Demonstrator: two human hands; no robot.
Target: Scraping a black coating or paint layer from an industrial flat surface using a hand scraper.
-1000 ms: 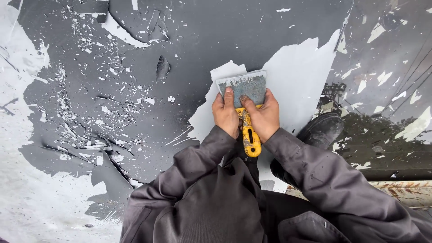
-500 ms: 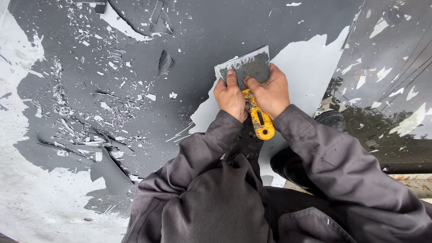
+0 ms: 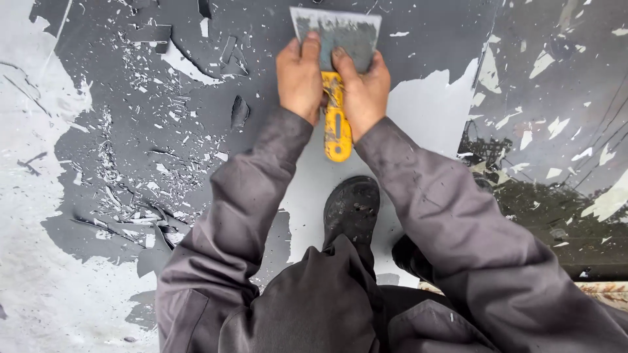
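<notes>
A wide scraper (image 3: 338, 34) with a flat grey blade and a yellow handle lies flat against the dark grey painted surface (image 3: 418, 39) near the top middle. My left hand (image 3: 299, 80) and my right hand (image 3: 364, 88) both press on the blade's rear edge and grip the top of the handle. The handle's lower end sticks out between my wrists. Behind the blade stretches a bare light grey patch (image 3: 432, 111) where the coating is gone.
My black boot (image 3: 352, 208) stands on the scraped patch below the hands. Loose paint flakes and curled strips (image 3: 137, 196) litter the left side. A glossy wet area (image 3: 556, 157) with reflections lies to the right. A rusty edge (image 3: 605, 291) shows at lower right.
Both hands have pushed the scraper forward, away from my body. My arms are now stretched out, and the boot has come into view below them.
</notes>
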